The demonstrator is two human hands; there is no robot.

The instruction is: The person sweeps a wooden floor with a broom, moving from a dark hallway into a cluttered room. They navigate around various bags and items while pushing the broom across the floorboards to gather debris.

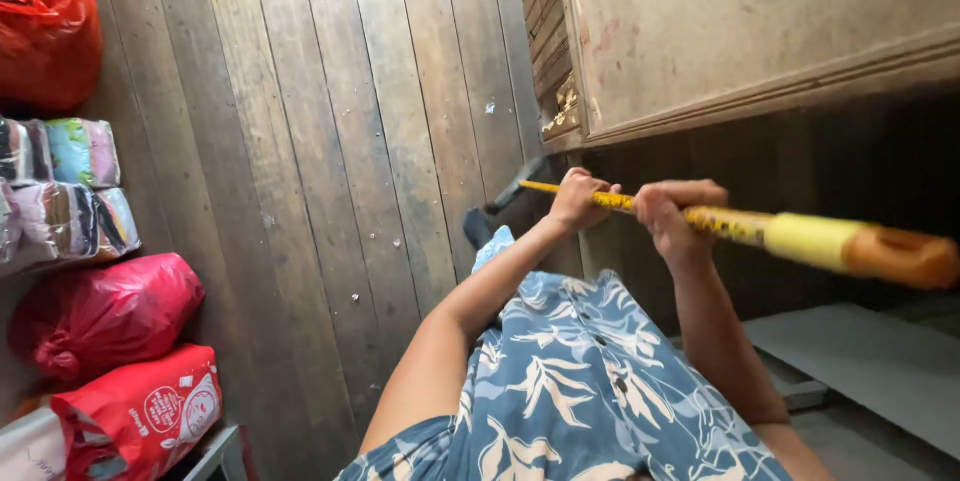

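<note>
Broom handle (pixel 740 229), yellow with an orange end, runs across our lap toward the dark gap under the wooden cabinet (pixel 750 31). We see red bags (pixel 110 311) on the plank floor (pixel 320 141). Our left hand (pixel 580 199) and right hand (pixel 672 216) both grip the handle.

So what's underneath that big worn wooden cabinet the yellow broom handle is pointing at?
Under the worn wooden cabinet lies a dark gap. The yellow broom handle, held by both hands, reaches toward it; its head shows at the edge. The shadow hides anything deeper.

Broom head (pixel 515 184) (dark, blurred) disappears beneath the cabinet (pixel 760 31).
</note>
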